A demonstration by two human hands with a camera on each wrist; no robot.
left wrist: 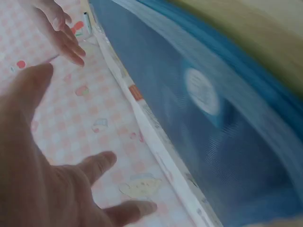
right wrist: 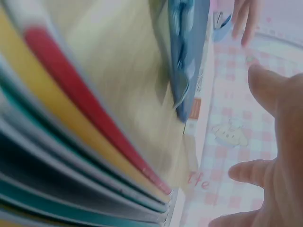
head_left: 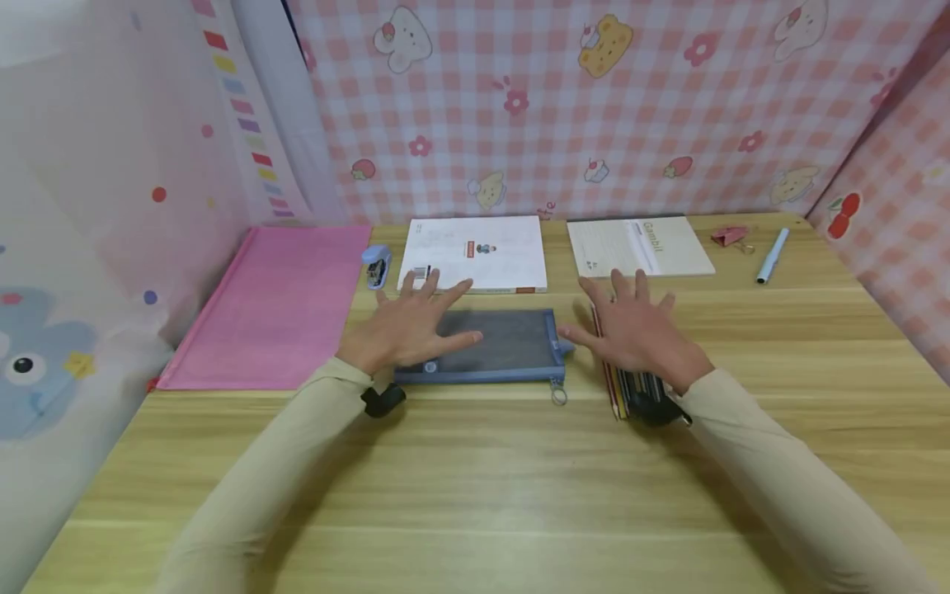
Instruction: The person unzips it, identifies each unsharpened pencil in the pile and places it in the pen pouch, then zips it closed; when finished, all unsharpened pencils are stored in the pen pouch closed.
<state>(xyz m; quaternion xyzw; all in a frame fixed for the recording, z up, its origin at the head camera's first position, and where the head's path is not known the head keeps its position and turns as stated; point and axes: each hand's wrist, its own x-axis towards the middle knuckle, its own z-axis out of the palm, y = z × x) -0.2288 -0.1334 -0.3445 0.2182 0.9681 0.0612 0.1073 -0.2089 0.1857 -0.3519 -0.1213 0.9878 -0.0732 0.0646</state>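
With fingers spread, my left hand (head_left: 404, 330) hovers over the left part of a blue mesh zip pouch (head_left: 505, 342), holding nothing. My right hand (head_left: 638, 330), its fingers also spread, is above a row of colored pencils (head_left: 614, 388) and partly hides them. The left wrist view shows the pouch's dark mesh and round white label (left wrist: 202, 91) close up. In the right wrist view, red, yellow and green pencils (right wrist: 90, 99) lie side by side, apart from the pouch's zip end (right wrist: 182, 56).
A pink folder (head_left: 278, 305) lies at left beside a lilac stapler (head_left: 377, 266). Behind the pouch is a white book (head_left: 475, 247); a cream notepad (head_left: 668, 247) lies right of it. Farther right are a red binder clip (head_left: 730, 237) and a light blue pen (head_left: 773, 257).
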